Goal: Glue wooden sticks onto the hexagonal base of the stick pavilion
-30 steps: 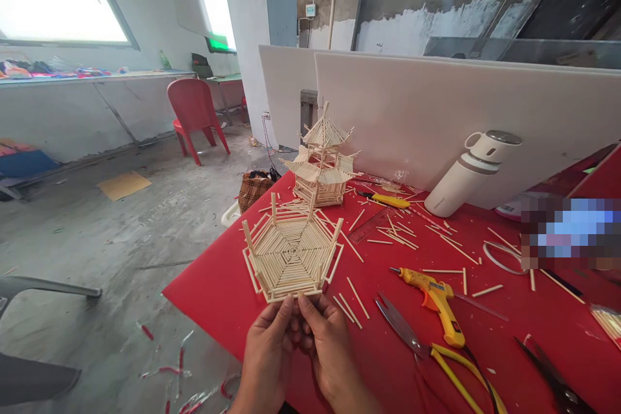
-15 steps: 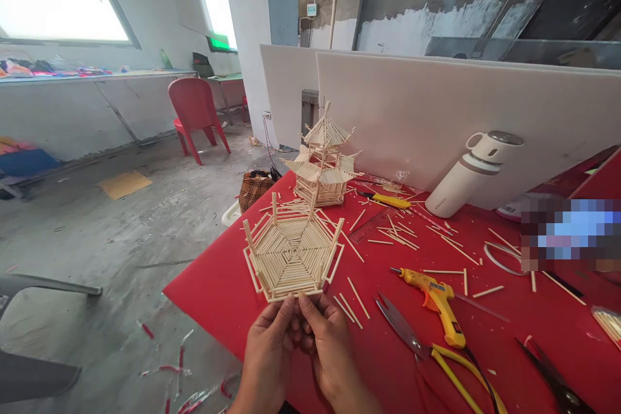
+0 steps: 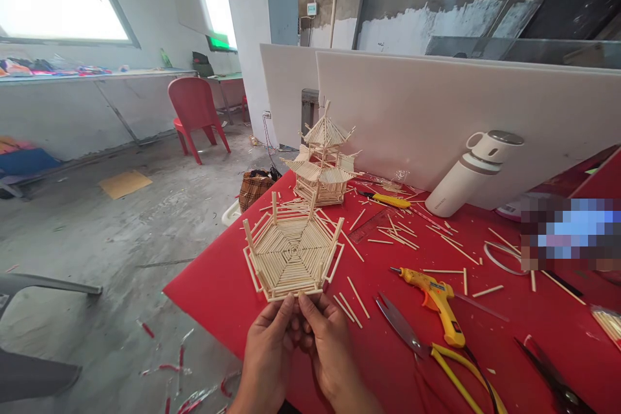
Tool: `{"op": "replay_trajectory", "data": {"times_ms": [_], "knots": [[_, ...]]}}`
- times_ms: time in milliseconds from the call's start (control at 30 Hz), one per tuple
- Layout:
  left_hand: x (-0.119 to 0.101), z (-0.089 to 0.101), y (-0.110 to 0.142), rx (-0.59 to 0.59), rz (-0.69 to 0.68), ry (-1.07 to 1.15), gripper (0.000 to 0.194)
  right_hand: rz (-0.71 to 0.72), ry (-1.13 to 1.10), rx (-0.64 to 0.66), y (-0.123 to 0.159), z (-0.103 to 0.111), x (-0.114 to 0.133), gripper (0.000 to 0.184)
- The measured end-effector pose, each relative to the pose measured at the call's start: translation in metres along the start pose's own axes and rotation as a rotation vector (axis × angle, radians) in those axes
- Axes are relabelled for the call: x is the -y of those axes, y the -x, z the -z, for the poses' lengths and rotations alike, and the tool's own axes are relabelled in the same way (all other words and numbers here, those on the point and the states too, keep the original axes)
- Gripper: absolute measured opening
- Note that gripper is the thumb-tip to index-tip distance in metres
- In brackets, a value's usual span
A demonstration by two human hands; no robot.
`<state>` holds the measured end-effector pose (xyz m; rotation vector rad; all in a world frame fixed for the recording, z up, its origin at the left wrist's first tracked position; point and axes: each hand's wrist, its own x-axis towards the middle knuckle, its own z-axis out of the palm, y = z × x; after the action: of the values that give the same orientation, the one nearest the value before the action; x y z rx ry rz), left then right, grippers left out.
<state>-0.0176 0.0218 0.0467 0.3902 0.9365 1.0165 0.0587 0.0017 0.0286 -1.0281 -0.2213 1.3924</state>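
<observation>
Both hands grip the near edge of an octagonal platform [image 3: 286, 259] built from thin wooden sticks, with short posts standing up around its rim. My left hand [image 3: 272, 339] pinches that edge with the thumb on top. Right beside it, my right hand [image 3: 330, 343] pinches the same edge, thumb also on top; the other fingers curl underneath. Behind the platform a tiered stick pagoda model [image 3: 324, 165] stands on the red table [image 3: 213, 291]. Several loose sticks [image 3: 352, 307] lie just right of the platform.
A yellow glue gun [image 3: 439, 304], yellow-handled scissors [image 3: 417, 343] and black scissors [image 3: 557, 378] lie at the right. Farther back are a yellow utility knife [image 3: 388, 200], a clear ruler [image 3: 371, 226] and a white flask [image 3: 468, 174]. A white board [image 3: 436, 110] stands behind the table.
</observation>
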Motion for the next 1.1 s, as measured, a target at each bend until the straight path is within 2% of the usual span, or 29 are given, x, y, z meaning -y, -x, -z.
{"op": "replay_trajectory", "data": {"times_ms": [400, 1100], "knots": [[-0.0013, -0.0040, 0.0023, -0.013, -0.003, -0.010, 0.041, 0.008, 0.001, 0.007, -0.0004, 0.0004, -0.0008, 0.041], [0.0010, 0.0000, -0.0006, -0.004, -0.001, -0.003, 0.039, 0.005, -0.004, -0.002, -0.0005, 0.0008, -0.0013, 0.042]]}}
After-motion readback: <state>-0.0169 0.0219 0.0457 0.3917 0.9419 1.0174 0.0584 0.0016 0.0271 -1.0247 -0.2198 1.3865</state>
